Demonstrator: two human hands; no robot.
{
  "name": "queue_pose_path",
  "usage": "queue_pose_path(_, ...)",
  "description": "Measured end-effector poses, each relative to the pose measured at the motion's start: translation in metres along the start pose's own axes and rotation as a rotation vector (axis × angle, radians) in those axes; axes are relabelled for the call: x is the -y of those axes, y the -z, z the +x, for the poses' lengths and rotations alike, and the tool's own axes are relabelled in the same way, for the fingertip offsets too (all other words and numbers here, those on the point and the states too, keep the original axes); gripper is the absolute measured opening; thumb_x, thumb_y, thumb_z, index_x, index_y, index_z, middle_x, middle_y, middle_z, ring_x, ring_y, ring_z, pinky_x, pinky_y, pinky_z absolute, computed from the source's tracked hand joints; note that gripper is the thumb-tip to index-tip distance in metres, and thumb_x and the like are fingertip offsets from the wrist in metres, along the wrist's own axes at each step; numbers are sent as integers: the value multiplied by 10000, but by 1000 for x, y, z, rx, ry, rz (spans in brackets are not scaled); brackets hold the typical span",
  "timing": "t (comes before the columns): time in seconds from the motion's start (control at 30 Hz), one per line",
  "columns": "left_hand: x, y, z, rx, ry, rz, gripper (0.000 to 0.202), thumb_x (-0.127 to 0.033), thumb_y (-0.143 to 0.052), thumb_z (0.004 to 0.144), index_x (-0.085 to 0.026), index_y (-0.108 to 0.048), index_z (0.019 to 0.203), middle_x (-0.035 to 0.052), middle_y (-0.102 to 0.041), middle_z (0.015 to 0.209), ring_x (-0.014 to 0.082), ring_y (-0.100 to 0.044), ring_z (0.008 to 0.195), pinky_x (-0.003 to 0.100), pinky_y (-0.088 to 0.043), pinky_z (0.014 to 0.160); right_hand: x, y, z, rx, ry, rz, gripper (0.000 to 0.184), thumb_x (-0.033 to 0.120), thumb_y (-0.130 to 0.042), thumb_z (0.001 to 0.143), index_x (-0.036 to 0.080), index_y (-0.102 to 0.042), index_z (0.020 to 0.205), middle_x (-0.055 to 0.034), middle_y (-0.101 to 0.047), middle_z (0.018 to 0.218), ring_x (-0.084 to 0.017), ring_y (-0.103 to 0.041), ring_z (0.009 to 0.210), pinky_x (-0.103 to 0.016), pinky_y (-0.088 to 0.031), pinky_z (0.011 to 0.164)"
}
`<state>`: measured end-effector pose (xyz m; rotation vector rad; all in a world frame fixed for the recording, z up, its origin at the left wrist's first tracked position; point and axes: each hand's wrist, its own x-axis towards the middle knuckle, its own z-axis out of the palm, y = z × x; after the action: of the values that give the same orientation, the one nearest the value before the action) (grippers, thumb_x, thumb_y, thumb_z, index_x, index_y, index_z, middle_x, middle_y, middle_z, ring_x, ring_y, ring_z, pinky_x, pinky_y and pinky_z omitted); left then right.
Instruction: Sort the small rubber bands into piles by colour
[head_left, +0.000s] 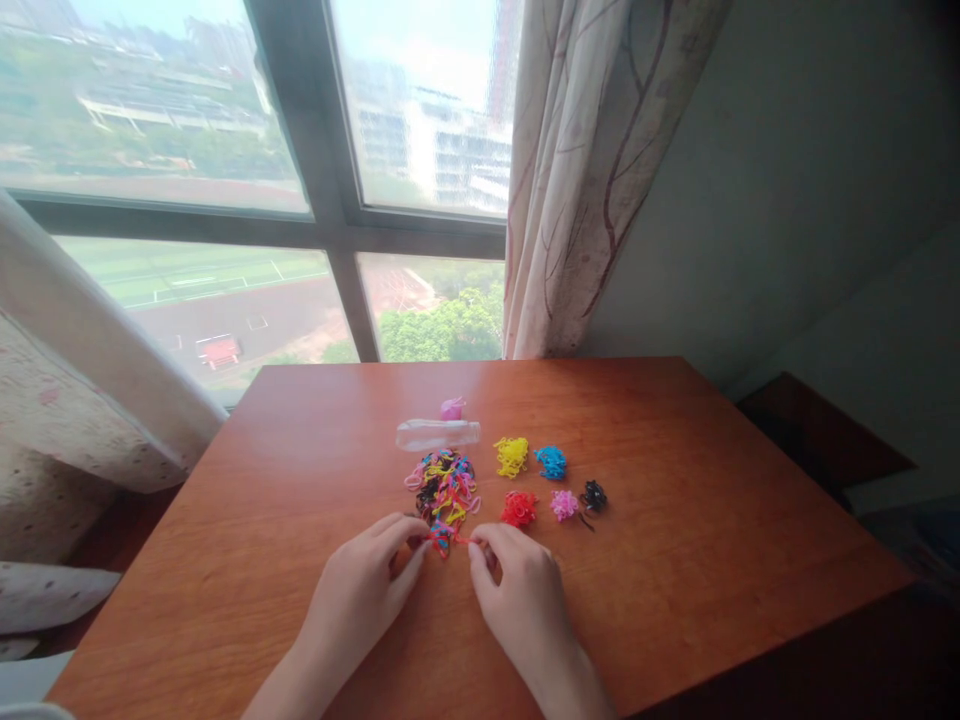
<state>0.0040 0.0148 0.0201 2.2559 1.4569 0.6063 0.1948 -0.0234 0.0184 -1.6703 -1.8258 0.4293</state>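
Observation:
A mixed pile of small rubber bands [442,485] in black, pink, yellow, blue and red lies on the wooden table. My left hand [371,575] is closed in a pinch at the pile's near edge, with red band showing at its fingertips. Opposite it, my right hand [521,580] pinches a red rubber band [463,541] that stretches toward the pile. Sorted heaps sit to the right: yellow bands [512,456], blue bands [551,462], red bands [519,508], pink bands [564,505] and black bands [594,494].
Behind the mixed pile a clear plastic bottle [438,433] lies on its side, with a pink cap-like piece [452,408] beyond it. The wooden table [300,470] reaches to a window [420,150] flanked by curtains [570,180].

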Motion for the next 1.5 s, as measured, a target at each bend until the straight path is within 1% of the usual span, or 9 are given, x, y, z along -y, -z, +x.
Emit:
queue_pose_path(0.17, -2, 0, 1, 5, -14, -43, 184, -209, -511, 865, -256, -688, 886, -26, -715, 818, 117, -624, 640, 195, -491, 622, -2, 2, -3, -27, 21, 22, 184, 154, -490, 899, 225, -649, 838, -2, -672, 742, -156, -628, 666, -231, -390, 635)
queue_pose_path(0.37, -7, 2, 3, -1, -36, -32, 192, -245, -499, 890, -253, -691, 895, -23, -698, 771, 114, -603, 591, 193, -471, 587, -13, 13, -7, -90, -8, 123, 191, 201, -480, 931, 224, -652, 851, -10, -668, 745, -145, -623, 640, -216, -430, 626)
queue_pose_path(0.5, -7, 1, 5, -11, -60, 1, 199, -242, -496, 887, -262, -691, 916, -25, -700, 790, 110, -602, 575, 184, -456, 557, -40, 32, -13, -184, -74, 137, 215, 263, -468, 959, 218, -667, 888, -30, -688, 797, -152, -639, 677, -222, -466, 639)
queue_pose_path(0.63, -6, 0, 7, 5, -66, 43, 202, -254, -486, 897, -268, -687, 906, -27, -696, 787, 113, -604, 587, 187, -459, 576, -80, 55, -17, -316, -153, 3, 222, 342, -508, 948, 208, -681, 905, -51, -712, 823, -177, -661, 697, -249, -487, 653)
queue_pose_path(0.73, -5, -1, 7, 9, -61, 57, 195, -245, -485, 895, -266, -679, 905, -29, -694, 784, 116, -605, 596, 189, -460, 591, -105, 67, -16, -354, -188, -115, 240, 368, -515, 941, 203, -687, 914, -61, -723, 828, -182, -667, 681, -261, -481, 644)
queue_pose_path(0.83, -6, 0, 7, 10, -55, 55, 191, -244, -483, 901, -261, -673, 904, -25, -700, 806, 118, -611, 612, 191, -458, 597, -117, 72, -12, -338, -204, -218, 250, 366, -499, 940, 210, -692, 907, -63, -731, 843, -188, -671, 678, -266, -459, 623)
queue_pose_path(1.13, -8, 1, 9, 1, -67, 28, 212, -276, -471, 926, -244, -679, 948, -9, -679, 796, 122, -597, 601, 199, -443, 569, -115, 69, -17, -312, -266, -240, 263, 377, -485, 916, 221, -696, 929, -50, -738, 852, -194, -679, 707, -265, -431, 625)
queue_pose_path(1.33, -6, -2, 10, 24, -54, 6, 184, -268, -487, 926, -254, -667, 959, -19, -673, 809, 117, -587, 603, 198, -428, 566, -118, 66, -15, -228, -408, -294, 222, 388, -508, 891, 250, -676, 941, -2, -693, 703, -199, -632, 642, -267, -339, 542)
queue_pose_path(1.5, -7, -2, 11, 29, -41, -4, 173, -268, -491, 928, -257, -661, 956, -21, -677, 824, 118, -593, 625, 200, -428, 588, -117, 65, -13, -224, -416, -305, 199, 362, -490, 891, 254, -644, 827, 10, -657, 669, -181, -591, 602, -264, -291, 518)
